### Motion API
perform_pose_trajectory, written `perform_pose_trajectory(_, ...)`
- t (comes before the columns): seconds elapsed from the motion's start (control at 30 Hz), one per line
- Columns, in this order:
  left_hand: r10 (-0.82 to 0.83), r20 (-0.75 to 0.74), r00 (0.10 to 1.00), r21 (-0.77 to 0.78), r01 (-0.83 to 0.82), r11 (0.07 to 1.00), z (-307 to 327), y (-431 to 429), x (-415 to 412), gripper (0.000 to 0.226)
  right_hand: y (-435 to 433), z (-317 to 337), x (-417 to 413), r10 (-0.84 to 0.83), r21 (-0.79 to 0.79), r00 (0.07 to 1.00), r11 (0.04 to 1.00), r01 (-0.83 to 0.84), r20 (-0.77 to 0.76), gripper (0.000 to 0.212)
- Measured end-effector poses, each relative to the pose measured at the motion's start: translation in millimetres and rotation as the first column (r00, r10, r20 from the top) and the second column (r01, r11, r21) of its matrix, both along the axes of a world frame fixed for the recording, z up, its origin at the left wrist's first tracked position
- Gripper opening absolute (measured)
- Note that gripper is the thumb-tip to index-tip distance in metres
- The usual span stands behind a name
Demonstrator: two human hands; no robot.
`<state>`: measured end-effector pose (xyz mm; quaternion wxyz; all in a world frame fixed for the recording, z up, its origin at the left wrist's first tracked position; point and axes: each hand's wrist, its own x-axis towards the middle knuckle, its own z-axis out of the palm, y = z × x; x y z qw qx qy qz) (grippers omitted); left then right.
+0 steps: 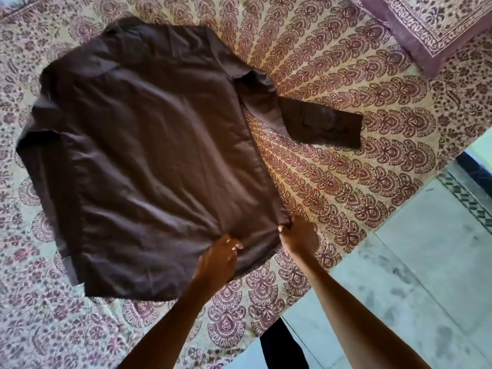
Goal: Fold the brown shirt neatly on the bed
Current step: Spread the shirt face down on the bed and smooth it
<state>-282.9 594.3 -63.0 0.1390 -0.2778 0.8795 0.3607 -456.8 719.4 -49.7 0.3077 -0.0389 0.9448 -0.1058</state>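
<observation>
The brown shirt (149,150) lies spread flat on the bed (346,161), which is covered with a cream and maroon patterned sheet. One long sleeve (319,121) sticks out to the right; the other sleeve lies folded along the shirt's left edge. My left hand (221,259) rests on the shirt's near hem with its fingers curled on the cloth. My right hand (298,235) pinches the near right corner of the hem.
A purple-bordered patterned pillow (436,25) lies at the bed's far right corner. The bed's edge runs diagonally at lower right, with a pale tiled floor (415,275) beyond it. Bare sheet surrounds the shirt on all sides.
</observation>
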Motion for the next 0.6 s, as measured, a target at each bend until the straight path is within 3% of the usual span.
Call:
perform_pose_trajectory(0.07,0.186,-0.032,0.982,-0.061,-0.188,0.98,3,-15,15,0.019,2,4,4,-0.02,0.093,0.996,0.995,0.028,-0.092,0.027)
perform_pose_trajectory(0.13,0.394,-0.087,0.915,-0.13,-0.402,0.906,10,-36,34,0.022,-6,9,12,0.071,0.207,0.961,0.978,-0.014,-0.268,0.042)
perform_pose_trajectory(0.23,0.517,-0.22,0.827,-0.292,-0.562,0.774,20,-66,67,0.029,-36,17,37,0.275,0.15,0.859,0.961,-0.232,-0.431,0.041)
perform_pose_trajectory(0.37,0.745,-0.114,0.657,-0.412,-0.714,0.566,24,-110,120,0.038,-95,20,99,0.531,-0.066,0.788,0.815,-0.575,-0.313,0.024)
perform_pose_trajectory(0.47,0.84,-0.042,0.541,-0.491,-0.743,0.455,16,-139,167,0.05,-145,21,154,0.651,-0.217,0.737,0.704,-0.676,-0.181,0.02)
perform_pose_trajectory(0.6,0.974,0.019,0.225,-0.274,-0.936,0.221,6,-169,203,0.066,-197,9,213,0.703,-0.331,0.711,0.666,-0.668,-0.019,0.02)
